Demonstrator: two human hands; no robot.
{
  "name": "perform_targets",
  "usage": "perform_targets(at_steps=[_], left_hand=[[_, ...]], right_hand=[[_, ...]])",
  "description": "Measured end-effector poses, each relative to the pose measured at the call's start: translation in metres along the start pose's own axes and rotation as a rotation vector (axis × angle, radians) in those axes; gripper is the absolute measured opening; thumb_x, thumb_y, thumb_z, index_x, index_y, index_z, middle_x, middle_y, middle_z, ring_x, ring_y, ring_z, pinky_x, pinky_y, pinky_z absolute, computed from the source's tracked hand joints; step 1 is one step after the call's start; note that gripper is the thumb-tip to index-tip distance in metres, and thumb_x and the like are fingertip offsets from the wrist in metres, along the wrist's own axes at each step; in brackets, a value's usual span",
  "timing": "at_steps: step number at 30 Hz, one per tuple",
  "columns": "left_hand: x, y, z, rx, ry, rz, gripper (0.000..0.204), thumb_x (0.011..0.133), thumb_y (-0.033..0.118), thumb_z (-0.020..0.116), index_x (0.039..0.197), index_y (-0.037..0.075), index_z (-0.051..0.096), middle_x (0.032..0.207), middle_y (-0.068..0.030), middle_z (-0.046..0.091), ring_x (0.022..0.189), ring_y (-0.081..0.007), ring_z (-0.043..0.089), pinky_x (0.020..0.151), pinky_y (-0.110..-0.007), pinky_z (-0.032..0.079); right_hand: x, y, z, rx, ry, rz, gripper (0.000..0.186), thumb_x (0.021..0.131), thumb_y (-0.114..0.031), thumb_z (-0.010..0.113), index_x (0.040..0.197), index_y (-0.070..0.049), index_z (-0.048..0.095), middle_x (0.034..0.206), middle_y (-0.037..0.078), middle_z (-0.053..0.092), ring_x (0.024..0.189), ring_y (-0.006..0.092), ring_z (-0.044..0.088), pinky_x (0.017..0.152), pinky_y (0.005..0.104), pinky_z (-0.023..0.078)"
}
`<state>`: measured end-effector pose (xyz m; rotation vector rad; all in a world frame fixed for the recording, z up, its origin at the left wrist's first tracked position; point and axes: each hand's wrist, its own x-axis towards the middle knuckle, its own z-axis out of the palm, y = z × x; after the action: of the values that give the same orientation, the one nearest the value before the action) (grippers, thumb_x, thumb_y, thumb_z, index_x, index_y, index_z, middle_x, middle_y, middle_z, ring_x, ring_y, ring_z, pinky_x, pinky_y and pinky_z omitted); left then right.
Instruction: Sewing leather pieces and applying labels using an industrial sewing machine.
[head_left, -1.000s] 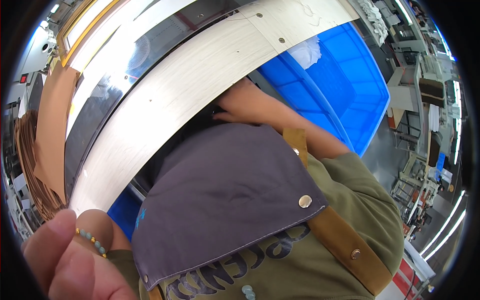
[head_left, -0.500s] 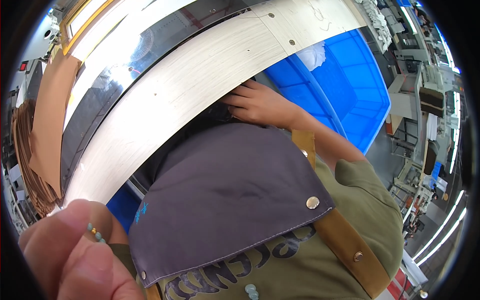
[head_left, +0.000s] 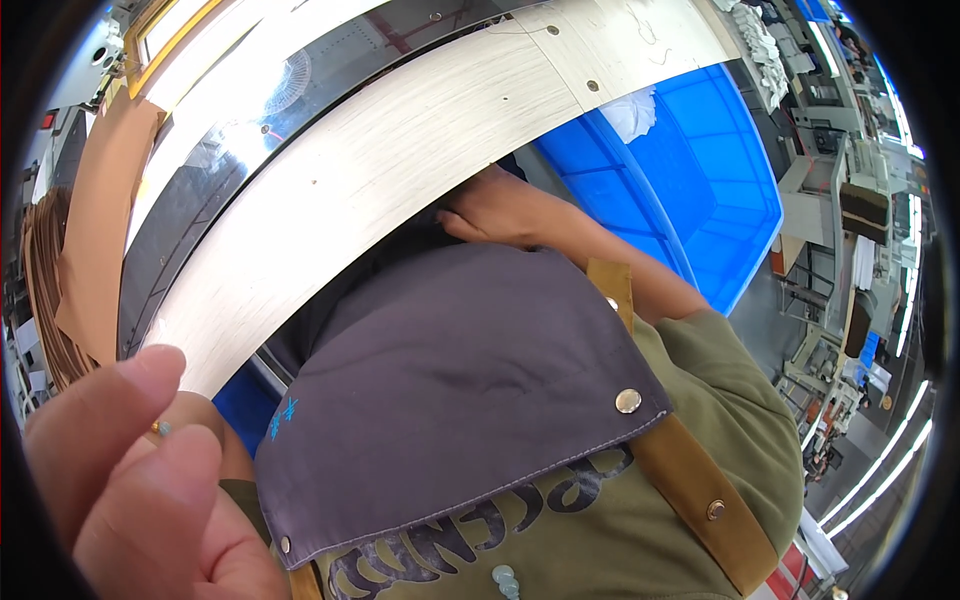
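My left hand is raised close to the camera at the lower left, its curled fingers slightly apart with nothing visible between them; a bead bracelet shows behind it. My right hand reaches under the edge of the pale worktop, fingertips hidden in shadow. Just below it lies the grey apron with brown straps over my olive shirt. A dark strip with a shiny surface runs along the worktop's far side.
A blue plastic bin with white cloth sits beyond my right arm. Brown paper sheets and a yellow frame lie at left. Metal tables and machines line the right.
My left hand has risen and its fingertips have parted a little. My right hand has shifted slightly, its fingers now more hidden under the worktop edge.
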<state>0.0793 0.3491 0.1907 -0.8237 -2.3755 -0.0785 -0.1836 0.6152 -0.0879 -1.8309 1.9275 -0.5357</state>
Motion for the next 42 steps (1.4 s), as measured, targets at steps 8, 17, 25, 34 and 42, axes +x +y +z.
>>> perform_targets(at_steps=[8, 17, 25, 34, 42], left_hand=[[0.006, 0.0, 0.002, -0.011, 0.009, 0.014, 0.033, 0.095, 0.002, 0.043, 0.126, -0.01, 0.048, 0.107, -0.0262, 0.064, 0.081, -0.041, 0.071, 0.069, -0.049, 0.064], [0.016, -0.005, 0.001, -0.032, 0.079, 0.126, 0.035, 0.094, 0.001, 0.047, 0.128, -0.008, 0.052, 0.116, -0.0248, 0.065, 0.089, -0.0404, 0.072, 0.074, -0.049, 0.063], [0.016, -0.005, 0.002, -0.035, 0.09, 0.14, 0.037, 0.094, 0.001, 0.051, 0.129, -0.007, 0.056, 0.123, -0.0235, 0.066, 0.095, -0.0398, 0.073, 0.079, -0.049, 0.062], [0.019, -0.004, 0.004, -0.053, 0.093, 0.131, 0.039, 0.093, 0.0, 0.056, 0.131, -0.005, 0.06, 0.131, -0.022, 0.067, 0.103, -0.0392, 0.074, 0.084, -0.049, 0.061], [0.043, 0.03, 0.071, -0.661, -0.125, -0.224, 0.041, 0.092, 0.0, 0.06, 0.132, -0.004, 0.064, 0.138, -0.0207, 0.068, 0.11, -0.0387, 0.075, 0.088, -0.049, 0.06]], right_hand=[[0.011, -0.003, 0.002, 0.028, 0.026, 0.024, 0.048, 0.096, -0.026, 0.052, 0.125, 0.01, 0.064, 0.128, 0.036, 0.064, 0.125, 0.0531, 0.056, 0.115, 0.0569, 0.041], [0.012, -0.006, -0.002, 0.039, 0.085, 0.033, 0.045, 0.093, -0.024, 0.053, 0.119, 0.01, 0.065, 0.117, 0.036, 0.067, 0.113, 0.0523, 0.062, 0.106, 0.0565, 0.047], [0.014, -0.006, -0.006, 0.089, 0.018, 0.048, 0.043, 0.092, -0.021, 0.054, 0.117, 0.011, 0.065, 0.116, 0.036, 0.067, 0.111, 0.0519, 0.062, 0.104, 0.0564, 0.048], [0.012, -0.009, -0.008, 0.046, 0.073, 0.038, 0.039, 0.092, -0.022, 0.056, 0.115, 0.008, 0.067, 0.115, 0.034, 0.068, 0.11, 0.0523, 0.062, 0.103, 0.0565, 0.049], [0.015, -0.005, -0.006, 0.119, 0.039, 0.098, 0.037, 0.09, -0.017, 0.059, 0.115, 0.008, 0.068, 0.114, 0.033, 0.069, 0.11, 0.0515, 0.063, 0.1, 0.0553, 0.05]])
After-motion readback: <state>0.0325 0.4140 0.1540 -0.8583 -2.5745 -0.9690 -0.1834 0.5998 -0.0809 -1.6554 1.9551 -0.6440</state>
